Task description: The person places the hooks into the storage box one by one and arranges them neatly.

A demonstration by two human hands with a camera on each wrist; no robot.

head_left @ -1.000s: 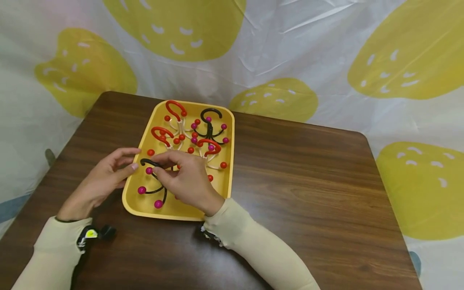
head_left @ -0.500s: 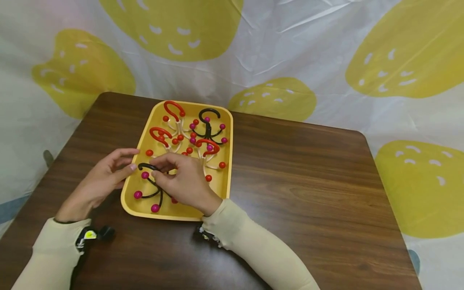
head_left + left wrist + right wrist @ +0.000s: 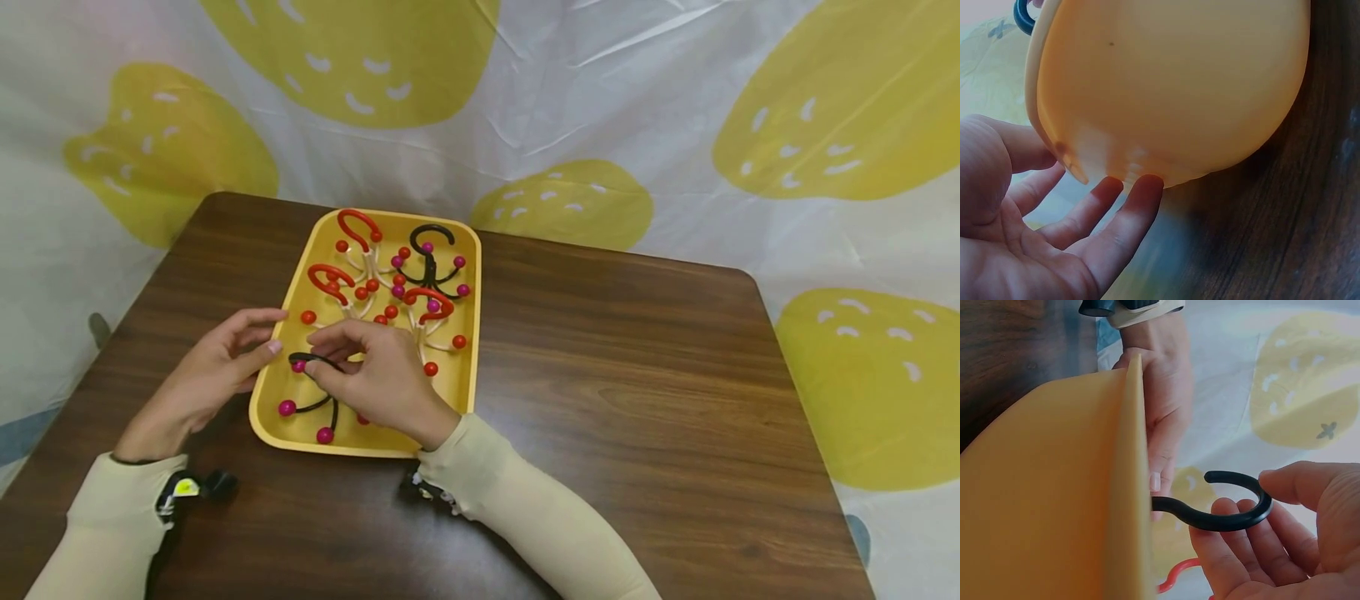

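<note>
Fingers of the right hand [image 3: 378,379] pinch the curved hook end of a black plastic hook with magenta ball tips [image 3: 311,392], which lies in the near left part of the yellow plastic tray [image 3: 468,333] on the brown wooden desk [image 3: 637,375]. Just beside the left rim of this tray, the left hand [image 3: 206,379] is spread with relaxed fingers, and its fingertips [image 3: 1141,190] touch the outer wall of the tray. Farther back in the tray lie red plastic hooks with red ball tips [image 3: 352,283] and another black hook with magenta balls [image 3: 432,258], close together.
</note>
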